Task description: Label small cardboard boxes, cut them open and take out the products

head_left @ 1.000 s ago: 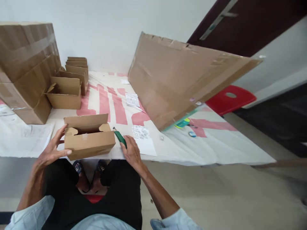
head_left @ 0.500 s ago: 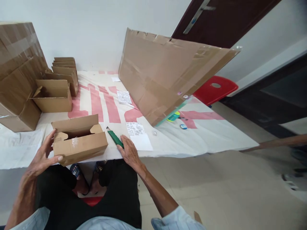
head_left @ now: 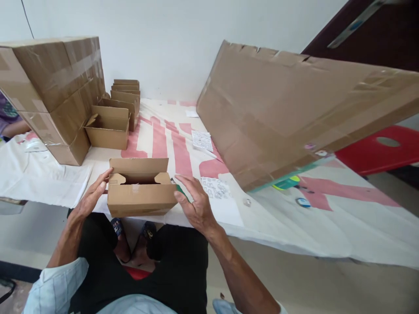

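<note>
A small open-topped cardboard box (head_left: 140, 201) sits at the table's front edge, its back flap raised and its small side flaps leaning inward. My left hand (head_left: 88, 199) is by the box's left end, fingers stretched out, the fingertips at its upper corner. To the right of the box, my right hand (head_left: 198, 208) is open, fingers extended and thumb near the box's end. Between that hand and the box, a green utility knife (head_left: 180, 190) lies on the table, mostly hidden.
Taped cardboard cartons (head_left: 72, 87) are stacked at the left, beside a row of small open boxes (head_left: 109, 136). A large cardboard sheet (head_left: 278, 109) leans at the right. Printed paper (head_left: 218, 189) and a tape roll (head_left: 303, 202) lie on the cloth. Another person's arm (head_left: 16, 128) shows far left.
My right hand has let go of the utility knife and opened beside the box. My left hand has loosened from its grip on the box. The view has swung left.
</note>
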Tool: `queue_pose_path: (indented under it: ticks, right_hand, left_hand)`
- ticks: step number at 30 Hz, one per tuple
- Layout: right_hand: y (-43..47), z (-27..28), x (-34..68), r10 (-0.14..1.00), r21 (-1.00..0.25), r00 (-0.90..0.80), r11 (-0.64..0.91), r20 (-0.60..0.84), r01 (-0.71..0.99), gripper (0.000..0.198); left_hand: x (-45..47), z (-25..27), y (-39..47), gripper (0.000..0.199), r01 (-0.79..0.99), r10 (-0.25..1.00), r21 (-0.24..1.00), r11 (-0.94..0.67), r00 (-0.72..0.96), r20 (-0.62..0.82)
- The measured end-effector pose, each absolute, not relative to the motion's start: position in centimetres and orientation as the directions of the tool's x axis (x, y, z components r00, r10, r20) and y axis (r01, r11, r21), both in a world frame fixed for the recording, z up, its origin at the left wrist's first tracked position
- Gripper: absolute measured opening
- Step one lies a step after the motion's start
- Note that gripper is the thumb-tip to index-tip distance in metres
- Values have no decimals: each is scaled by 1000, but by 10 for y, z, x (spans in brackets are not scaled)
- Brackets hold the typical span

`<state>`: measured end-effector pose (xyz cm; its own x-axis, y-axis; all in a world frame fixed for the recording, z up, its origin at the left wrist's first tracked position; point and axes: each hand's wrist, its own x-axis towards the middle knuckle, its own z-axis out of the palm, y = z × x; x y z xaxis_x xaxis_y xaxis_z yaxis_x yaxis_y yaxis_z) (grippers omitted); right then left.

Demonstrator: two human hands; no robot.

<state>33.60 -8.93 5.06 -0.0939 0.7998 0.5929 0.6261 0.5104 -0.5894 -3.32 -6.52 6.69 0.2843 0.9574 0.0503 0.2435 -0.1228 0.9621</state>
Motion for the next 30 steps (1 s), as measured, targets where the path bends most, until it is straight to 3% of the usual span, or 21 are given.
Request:
queue_pose_path:
  ticks: [5,11,17,23,30]
  right_hand:
    - [-113,89,314,728,-530,-241,649,642,547,21]
    - [-149,72,303,616,-402,-344,753,708,522,23]
    - [-134,76,300,673,-376,-446,718,590,586,27]
    - [-93,96,295,608,-185,-658,781,444,597,22]
    - [-79,109,337,772,-71,-530,586,350,807,25]
  left_hand:
    - [-29,65,-63,88,253,958,957,-142,277,69]
    - [-32,73,-69,132,313,914,928,-203,401,65]
    - [-31,75,-70,134,364,901,898,-249,428,77]
    - [-31,71,-69,134,363,914,903,-228,399,71]
    - [-30,69,-72,133,359,917,903,-237,389,86]
